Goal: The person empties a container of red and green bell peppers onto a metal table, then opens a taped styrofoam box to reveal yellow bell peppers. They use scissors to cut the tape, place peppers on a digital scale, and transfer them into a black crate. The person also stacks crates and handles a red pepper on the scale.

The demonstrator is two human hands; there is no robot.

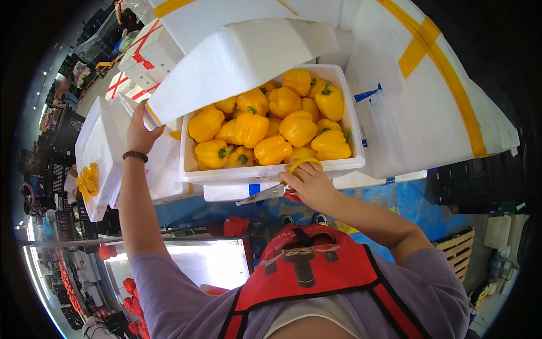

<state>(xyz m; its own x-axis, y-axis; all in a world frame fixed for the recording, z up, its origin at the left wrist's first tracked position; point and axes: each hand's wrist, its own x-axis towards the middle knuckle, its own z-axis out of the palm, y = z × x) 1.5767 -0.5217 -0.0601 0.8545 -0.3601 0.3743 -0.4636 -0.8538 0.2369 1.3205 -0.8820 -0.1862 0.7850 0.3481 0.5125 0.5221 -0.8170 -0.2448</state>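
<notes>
Many yellow peppers (251, 129) lie heaped in a white foam box (271, 171) before the person, partly beneath a tilted white lid (237, 68). The left hand (142, 133) clasps the lid's left edge, well apart from the right hand (310, 183), which is closed on the handles of scissors (265, 195) whose blades point left beside the box's near wall.

The tilted foam lid (243, 68) hides the back-left corner of the open foam box (226, 175) and any yellow peppers (251, 130) under it. In front of the box, the right hand (309, 181) partly covers the scissors (268, 194). Behind the box, a taped foam carton (237, 10) runs off the top edge; far to its left, a person (127, 20) is too small and blurred to make out.
</notes>
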